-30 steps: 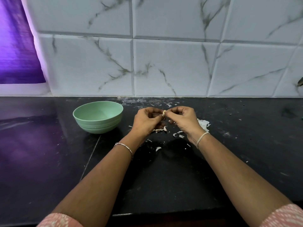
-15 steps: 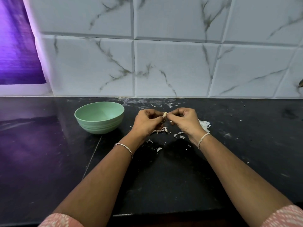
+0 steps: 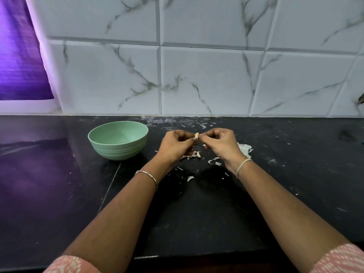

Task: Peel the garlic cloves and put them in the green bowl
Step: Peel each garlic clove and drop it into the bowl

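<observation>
Green bowl [image 3: 118, 139], upright on the black bench [image 3: 295, 174] near its rear edge, left of both hands. Left hand [image 3: 175, 146], fingers curled, pinches a garlic clove [image 3: 196, 136] held above the bench near the rear edge. Right hand [image 3: 221, 144], fingers likewise curled, pinches the clove's other side. Peel scraps [image 3: 194, 154] lie on the bench beneath and right of the hands.

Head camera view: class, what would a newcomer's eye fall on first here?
The left hand and right hand meet mid-counter, pinching a small garlic clove between them. To their left stands the green bowl. Pale peel scraps litter the black counter beneath the hands.
</observation>
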`<state>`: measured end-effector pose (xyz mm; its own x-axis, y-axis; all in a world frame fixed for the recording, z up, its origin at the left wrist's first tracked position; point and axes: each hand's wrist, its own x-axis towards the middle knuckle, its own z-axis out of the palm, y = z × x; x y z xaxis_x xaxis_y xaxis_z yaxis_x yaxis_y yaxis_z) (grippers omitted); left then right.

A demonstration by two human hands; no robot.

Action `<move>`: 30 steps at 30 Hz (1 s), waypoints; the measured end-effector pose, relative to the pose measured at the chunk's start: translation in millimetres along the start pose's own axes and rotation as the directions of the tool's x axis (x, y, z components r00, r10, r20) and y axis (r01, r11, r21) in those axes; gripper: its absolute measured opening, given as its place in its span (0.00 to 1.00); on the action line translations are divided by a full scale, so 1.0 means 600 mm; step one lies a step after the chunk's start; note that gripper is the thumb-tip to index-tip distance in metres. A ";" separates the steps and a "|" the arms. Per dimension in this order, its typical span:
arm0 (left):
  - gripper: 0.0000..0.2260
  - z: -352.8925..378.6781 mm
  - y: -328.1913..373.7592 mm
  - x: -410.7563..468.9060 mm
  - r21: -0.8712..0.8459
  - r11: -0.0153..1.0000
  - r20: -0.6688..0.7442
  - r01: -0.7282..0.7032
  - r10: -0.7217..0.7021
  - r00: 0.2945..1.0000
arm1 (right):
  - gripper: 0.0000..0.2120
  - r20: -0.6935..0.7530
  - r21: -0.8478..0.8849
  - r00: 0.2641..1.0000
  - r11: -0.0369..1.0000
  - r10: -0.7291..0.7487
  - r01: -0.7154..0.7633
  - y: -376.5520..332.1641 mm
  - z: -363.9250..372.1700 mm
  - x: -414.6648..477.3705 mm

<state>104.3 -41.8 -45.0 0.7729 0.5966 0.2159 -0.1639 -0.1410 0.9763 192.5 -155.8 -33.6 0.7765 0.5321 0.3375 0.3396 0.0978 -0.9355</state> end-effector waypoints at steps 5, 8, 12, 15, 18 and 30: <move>0.06 0.001 -0.003 0.006 -0.016 1.000 -0.033 0.023 -0.023 0.999 | 0.08 -0.036 -0.056 0.997 0.997 -0.061 0.059 0.010 -0.004 0.008; 0.08 0.002 -0.006 0.008 0.010 1.000 -0.036 0.025 -0.025 0.999 | 0.07 0.020 -0.129 0.993 0.985 -0.113 0.115 0.013 -0.008 0.014; 0.07 0.005 -0.009 0.011 0.047 0.998 -0.037 0.041 -0.039 0.999 | 0.08 0.111 -0.245 0.977 0.947 -0.185 0.207 0.018 -0.004 0.012; 0.01 0.006 -0.009 0.008 0.065 0.998 -0.033 0.026 -0.024 0.999 | 0.09 0.082 -0.343 0.976 0.914 -0.200 0.216 0.020 -0.002 0.015; 0.04 0.000 -0.010 0.010 0.161 0.985 -0.060 -0.056 0.067 0.996 | 0.04 0.060 -0.394 0.977 0.895 -0.203 0.210 0.023 -0.005 0.019; 0.04 -0.002 -0.004 0.006 0.407 0.898 -0.127 -0.166 0.235 0.964 | 0.04 0.164 -0.571 0.966 0.780 -0.198 0.257 0.015 -0.002 0.010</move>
<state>106.8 -38.1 -46.4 0.6283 0.6422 0.4391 -0.0261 -0.5467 0.8369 200.4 -152.6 -39.8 0.5960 0.6327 0.4944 0.7673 -0.2674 -0.5828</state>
